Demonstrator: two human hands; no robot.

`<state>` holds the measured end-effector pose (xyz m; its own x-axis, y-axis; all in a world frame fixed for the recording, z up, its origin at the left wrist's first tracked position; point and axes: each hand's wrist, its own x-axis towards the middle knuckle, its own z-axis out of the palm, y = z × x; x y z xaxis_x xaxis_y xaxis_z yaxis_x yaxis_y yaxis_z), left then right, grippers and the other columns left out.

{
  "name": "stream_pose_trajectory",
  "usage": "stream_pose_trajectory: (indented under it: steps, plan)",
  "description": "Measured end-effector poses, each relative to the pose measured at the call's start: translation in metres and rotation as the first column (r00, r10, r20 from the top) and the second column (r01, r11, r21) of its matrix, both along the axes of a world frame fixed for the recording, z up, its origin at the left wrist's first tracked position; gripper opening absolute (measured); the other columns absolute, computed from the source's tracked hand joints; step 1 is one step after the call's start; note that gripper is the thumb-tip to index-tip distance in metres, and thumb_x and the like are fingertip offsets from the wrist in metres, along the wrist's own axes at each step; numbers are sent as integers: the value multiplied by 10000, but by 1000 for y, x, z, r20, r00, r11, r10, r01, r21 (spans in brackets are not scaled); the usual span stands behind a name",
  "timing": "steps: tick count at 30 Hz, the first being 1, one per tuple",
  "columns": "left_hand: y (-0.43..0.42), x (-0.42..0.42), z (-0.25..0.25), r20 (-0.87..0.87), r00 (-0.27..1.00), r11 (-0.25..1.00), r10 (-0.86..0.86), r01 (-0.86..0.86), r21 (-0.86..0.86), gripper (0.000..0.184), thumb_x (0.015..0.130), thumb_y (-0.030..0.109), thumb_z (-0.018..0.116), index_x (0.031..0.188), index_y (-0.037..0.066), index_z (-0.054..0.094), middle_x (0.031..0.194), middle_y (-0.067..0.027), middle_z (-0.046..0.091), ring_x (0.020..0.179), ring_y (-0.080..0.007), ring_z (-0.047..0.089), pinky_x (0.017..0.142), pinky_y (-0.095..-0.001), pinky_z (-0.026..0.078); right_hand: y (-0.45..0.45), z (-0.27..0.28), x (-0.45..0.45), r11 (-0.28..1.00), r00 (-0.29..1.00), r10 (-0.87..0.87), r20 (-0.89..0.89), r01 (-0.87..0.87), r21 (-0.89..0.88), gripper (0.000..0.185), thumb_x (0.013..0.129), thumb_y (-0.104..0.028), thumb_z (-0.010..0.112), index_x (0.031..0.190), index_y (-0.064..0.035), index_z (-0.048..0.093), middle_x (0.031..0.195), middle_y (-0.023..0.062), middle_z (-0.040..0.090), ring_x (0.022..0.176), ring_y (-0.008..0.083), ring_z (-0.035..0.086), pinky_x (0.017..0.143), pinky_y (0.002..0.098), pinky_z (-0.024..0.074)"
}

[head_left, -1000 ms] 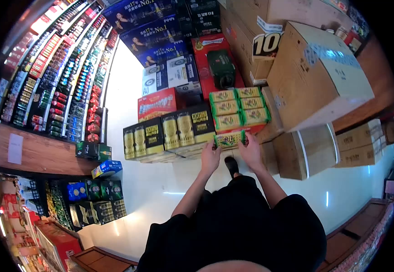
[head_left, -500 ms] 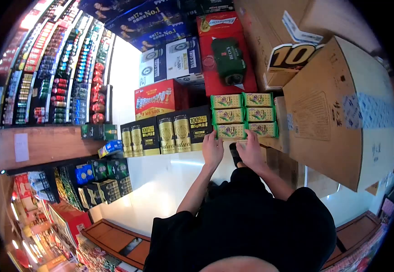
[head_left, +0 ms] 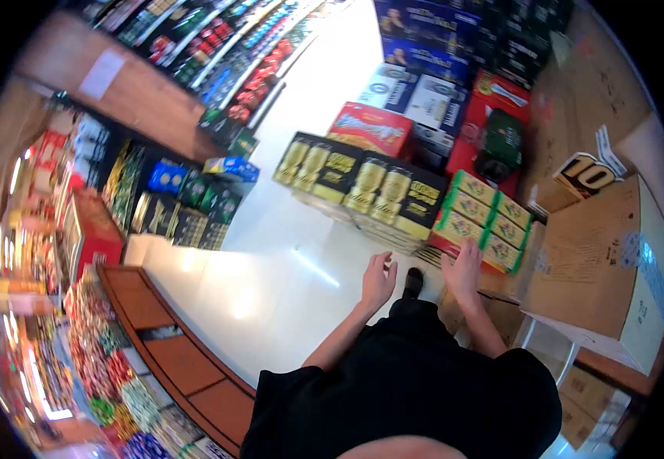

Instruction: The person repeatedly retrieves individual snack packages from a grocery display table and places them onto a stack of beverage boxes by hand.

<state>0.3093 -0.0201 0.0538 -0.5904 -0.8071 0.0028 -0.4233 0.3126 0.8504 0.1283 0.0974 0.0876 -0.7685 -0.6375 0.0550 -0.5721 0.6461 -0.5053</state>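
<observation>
Several small yellow packs with green ends (head_left: 470, 207) lie in two columns at the right of centre. My right hand (head_left: 462, 271) is at the front edge of these packs, fingers apart and reaching forward, with nothing seen in its grasp. Whether the fingertips touch the wrapping I cannot tell. My left hand (head_left: 378, 281) hangs over the pale floor, apart from the packs, its fingers loosely bent and holding nothing. Ahead of it stand black and gold beer can cartons (head_left: 358, 186).
A big cardboard box (head_left: 588, 260) stands at the right, below a "10" price sign (head_left: 586, 174). Behind the packs are a dark green pack (head_left: 499, 144) and blue cartons (head_left: 431, 34). A brown wooden display edge (head_left: 144, 294) curves along the lower left.
My view has turned left, so the goods appear shifted and tilted. My left hand has come away from the front pack; my right hand stays near the front edge.
</observation>
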Motion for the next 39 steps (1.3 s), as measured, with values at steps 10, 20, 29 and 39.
stream_pose_trajectory:
  steps: [10, 20, 29, 39]
  plan:
    - [79, 305, -37, -51, 822, 823, 568, -567, 38, 246, 895, 142, 613, 1098, 5, 593, 948, -152, 630, 764, -249, 635, 696, -351, 513, -53, -3, 285, 715, 701, 699, 143, -690, -114, 553, 757, -231, 701, 1200, 9, 474, 1265, 214, 460, 1181, 407, 428, 998, 456, 381]
    - [192, 492, -21, -132, 522, 536, 843, -835, 125, 238, 894, 164, 629, 1062, -3, 604, 905, -141, 647, 803, -237, 630, 706, -344, 500, -4, -3, 555, -110, -190, 933, 307, -960, -257, 382, 788, -239, 680, 1043, 23, 570, 1001, 207, 599, 941, 347, 584, 865, 433, 459]
    - [302, 579, -19, -236, 19, 66, 972, -979, 193, 241, 828, 37, 581, 1066, 9, 601, 983, -167, 658, 917, -318, 639, 812, -387, 493, 39, -6, 712, -629, -623, 626, 468, -759, -168, 303, 786, -229, 677, 966, 9, 623, 925, 181, 636, 837, 285, 635, 738, 373, 514]
    - [366, 759, -35, -119, -334, -313, 935, -936, 163, 269, 828, 36, 603, 1094, 21, 562, 965, -187, 658, 879, -317, 654, 763, -382, 512, 100, -9, 951, -847, -821, 367, 437, -489, -209, 337, 802, -256, 661, 1019, 0, 629, 945, 188, 646, 890, 326, 640, 787, 392, 516]
